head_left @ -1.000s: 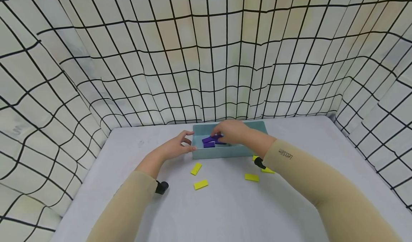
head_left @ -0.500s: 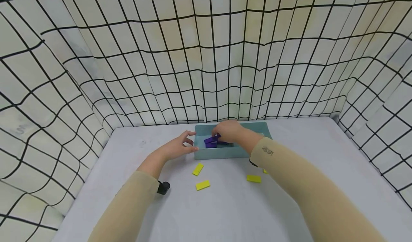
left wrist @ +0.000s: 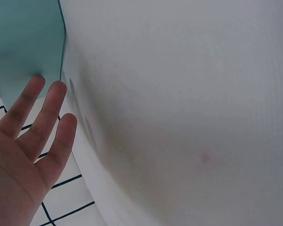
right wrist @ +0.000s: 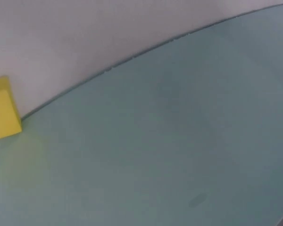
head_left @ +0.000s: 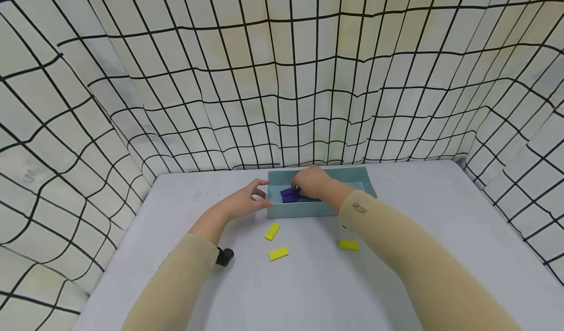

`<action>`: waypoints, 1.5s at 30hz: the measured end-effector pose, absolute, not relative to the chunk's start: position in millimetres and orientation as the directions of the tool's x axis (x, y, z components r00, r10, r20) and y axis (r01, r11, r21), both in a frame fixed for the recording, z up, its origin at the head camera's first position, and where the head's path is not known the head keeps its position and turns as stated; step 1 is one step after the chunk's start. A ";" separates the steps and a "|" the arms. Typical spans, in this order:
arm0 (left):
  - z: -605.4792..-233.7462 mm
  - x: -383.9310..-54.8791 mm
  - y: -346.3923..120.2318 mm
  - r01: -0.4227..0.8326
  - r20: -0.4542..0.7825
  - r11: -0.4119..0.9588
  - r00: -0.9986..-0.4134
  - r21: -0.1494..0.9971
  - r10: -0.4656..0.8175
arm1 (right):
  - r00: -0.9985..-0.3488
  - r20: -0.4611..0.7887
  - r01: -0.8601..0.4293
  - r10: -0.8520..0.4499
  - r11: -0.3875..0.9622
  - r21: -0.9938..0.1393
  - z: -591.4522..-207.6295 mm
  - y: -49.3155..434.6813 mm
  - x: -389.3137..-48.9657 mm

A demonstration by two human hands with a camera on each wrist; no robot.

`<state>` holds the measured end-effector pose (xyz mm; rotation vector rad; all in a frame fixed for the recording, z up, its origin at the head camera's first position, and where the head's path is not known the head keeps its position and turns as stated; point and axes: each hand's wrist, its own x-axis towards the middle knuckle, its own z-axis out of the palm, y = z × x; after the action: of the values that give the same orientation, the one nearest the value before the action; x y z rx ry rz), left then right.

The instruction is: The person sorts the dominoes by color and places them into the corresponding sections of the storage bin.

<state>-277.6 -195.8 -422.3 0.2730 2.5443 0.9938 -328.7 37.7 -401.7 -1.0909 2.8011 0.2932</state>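
A teal open box [head_left: 304, 210] stands at the back of the table with several small purple blocks [head_left: 289, 199] in its left half. My left hand [head_left: 240, 202] is at the box's left end, thumb near the front corner and index finger near the back one. Its fingers [left wrist: 51, 110] look straight and spread beside the teal wall in the left wrist view. Inside the box, my right hand [head_left: 312, 181] reaches down with curled fingers and pinches a purple block, largely hidden by the hand. The right wrist view shows mostly the box wall [right wrist: 146, 141].
Yellow blocks lie on the white table in front of the box: a left one [head_left: 272, 231], a nearer one [head_left: 278, 253] and a right one [head_left: 349, 245]. Another yellow block [right wrist: 2, 110] shows beside the box wall. Black netting [head_left: 304, 98] hangs behind the table.
The right forearm has swung left and inward, now covering yellow blocks seen earlier near the wrist. My right hand stays low among the purple blocks. The left hand keeps its place at the box end.
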 end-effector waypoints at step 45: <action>-424.1 -279.1 -193.8 0.025 -0.302 0.739 -0.903 0.673 0.305 | -0.738 -0.014 -0.659 -0.675 0.725 -0.201 -376.7 134.1 -280.5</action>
<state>-279.1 -193.8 -424.1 0.2526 2.5453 0.9769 -280.5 134.1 -376.7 -1.0992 2.8374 -0.2804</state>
